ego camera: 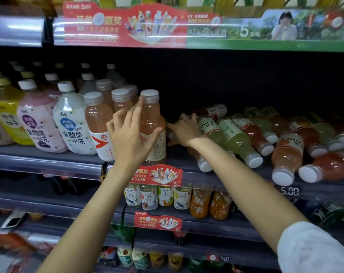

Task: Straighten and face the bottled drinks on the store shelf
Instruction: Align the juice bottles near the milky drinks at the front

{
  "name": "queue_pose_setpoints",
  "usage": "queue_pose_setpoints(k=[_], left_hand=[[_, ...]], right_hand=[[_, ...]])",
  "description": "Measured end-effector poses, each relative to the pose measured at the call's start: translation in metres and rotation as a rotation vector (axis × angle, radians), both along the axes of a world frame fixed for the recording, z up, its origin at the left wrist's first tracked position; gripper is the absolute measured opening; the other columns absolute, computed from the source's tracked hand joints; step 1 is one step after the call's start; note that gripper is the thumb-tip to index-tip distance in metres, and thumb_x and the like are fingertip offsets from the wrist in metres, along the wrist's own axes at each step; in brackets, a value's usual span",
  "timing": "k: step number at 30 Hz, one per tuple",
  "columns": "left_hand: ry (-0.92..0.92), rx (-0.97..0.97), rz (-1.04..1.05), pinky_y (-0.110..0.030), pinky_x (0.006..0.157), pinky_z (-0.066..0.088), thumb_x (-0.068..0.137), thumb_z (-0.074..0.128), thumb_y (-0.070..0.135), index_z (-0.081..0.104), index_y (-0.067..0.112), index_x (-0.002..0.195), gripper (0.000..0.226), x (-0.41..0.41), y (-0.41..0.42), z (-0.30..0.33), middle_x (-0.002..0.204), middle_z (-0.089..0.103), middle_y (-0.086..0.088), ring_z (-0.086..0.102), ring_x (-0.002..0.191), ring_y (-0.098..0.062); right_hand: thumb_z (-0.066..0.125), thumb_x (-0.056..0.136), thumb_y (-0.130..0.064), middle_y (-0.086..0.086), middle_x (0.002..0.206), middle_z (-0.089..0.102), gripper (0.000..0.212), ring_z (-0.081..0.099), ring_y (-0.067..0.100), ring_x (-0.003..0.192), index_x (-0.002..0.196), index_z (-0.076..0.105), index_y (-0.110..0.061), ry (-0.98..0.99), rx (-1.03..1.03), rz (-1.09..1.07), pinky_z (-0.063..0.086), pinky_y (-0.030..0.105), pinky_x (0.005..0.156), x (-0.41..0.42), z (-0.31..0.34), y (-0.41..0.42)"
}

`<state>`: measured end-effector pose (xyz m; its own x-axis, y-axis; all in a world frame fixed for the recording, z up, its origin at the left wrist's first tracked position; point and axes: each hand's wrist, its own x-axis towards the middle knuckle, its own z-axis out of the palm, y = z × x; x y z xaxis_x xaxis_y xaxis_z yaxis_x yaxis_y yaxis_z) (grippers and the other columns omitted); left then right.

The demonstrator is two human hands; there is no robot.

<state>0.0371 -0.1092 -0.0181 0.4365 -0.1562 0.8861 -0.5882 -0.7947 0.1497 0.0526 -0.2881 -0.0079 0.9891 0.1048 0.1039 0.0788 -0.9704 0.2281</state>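
**One bottle up, a heap still lying down**

The left hand [130, 133] is wrapped around an upright pink bottle [154, 127] at the front of the shelf [48, 158] — thumb pressed against its right side, forefinger stretched up to touch the cap, the other fingers loosely spread. Its label looks turned partly sideways, so I'd judge it is being twisted to face out. Just left of that grip stand more pink bottles [98, 119], already in rows.

The right hand [184, 128] reaches deeper in, just right of the held bottle, fingers splayed over something low and dark; whether it has closed on anything I cannot tell. Past its wrist lie the fallen bottles [240, 138], green and red, tumbled on their sides with caps pointing out over the shelf lip.

That is where the risk sits: several lie right at the edge, and a nudge from the right forearm could roll one off. The upright bottle could also knock its neighbours if turned carelessly.
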Motion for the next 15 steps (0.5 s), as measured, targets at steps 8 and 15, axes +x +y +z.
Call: queue_pose_setpoints(k=[8,15], left_hand=[[0.027,-0.024,-0.022,-0.033,0.085,0.028,0.086,0.057,0.058,0.034,0.015,0.147,0.078,0.000,-0.001,-0.001,0.124,0.059,0.000,0.039,0.113,-0.022],[0.032,-0.034,-0.044,-0.034,0.086,0.028,0.084,0.057,0.056,0.036,0.015,0.146,0.077,0.000,-0.003,-0.003,0.124,0.059,-0.001,0.040,0.114,-0.023]], right_hand=[[0.064,0.080,-0.033,0.010,0.115,0.056,0.041,0.045,0.030,0.110,0.116,0.046,-0.023,-0.257,0.299,-0.059,0.030,0.041,0.092,-0.024,0.006,-0.003],[0.075,0.073,-0.017,0.006,0.108,0.061,0.045,0.058,0.019,0.095,0.113,0.054,-0.014,-0.663,1.110,-0.037,0.048,0.030,0.075,-0.039,0.032,-0.010]])
